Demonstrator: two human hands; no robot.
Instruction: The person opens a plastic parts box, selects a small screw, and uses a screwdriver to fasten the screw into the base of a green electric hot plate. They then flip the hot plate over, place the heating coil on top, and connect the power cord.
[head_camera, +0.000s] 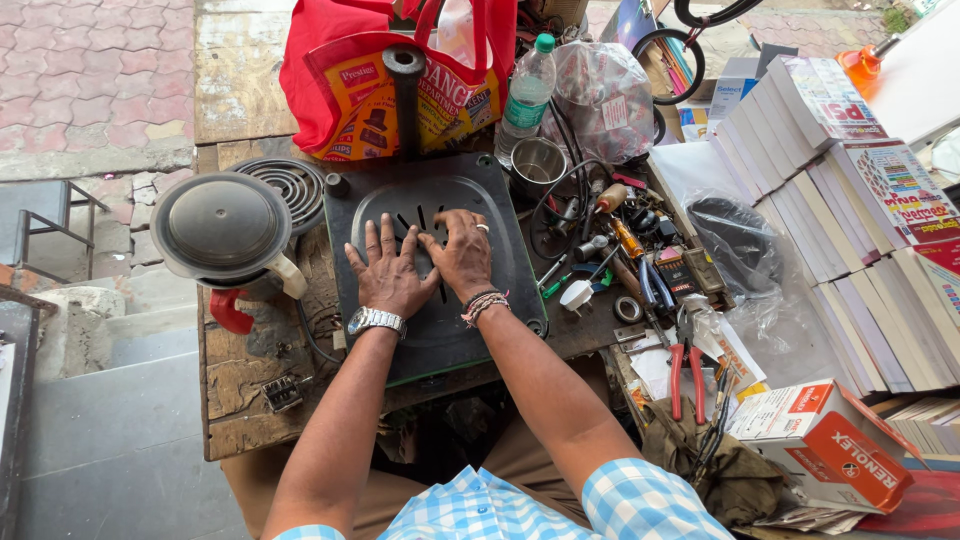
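A black square appliance base plate with vent slots lies flat on the wooden workbench. My left hand, with a metal watch at the wrist, presses palm-down on its middle with fingers spread. My right hand, wearing a ring and thread bracelets, lies flat beside it, thumb overlapping the left hand's fingers. Neither hand holds a tool. A black post stands upright at the plate's far edge.
A grey kettle-like pot with lid and a coil heating element sit left. A red bag, plastic bottle and steel cup stand behind. Screwdrivers, red pliers, wires, boxes and stacked books crowd the right.
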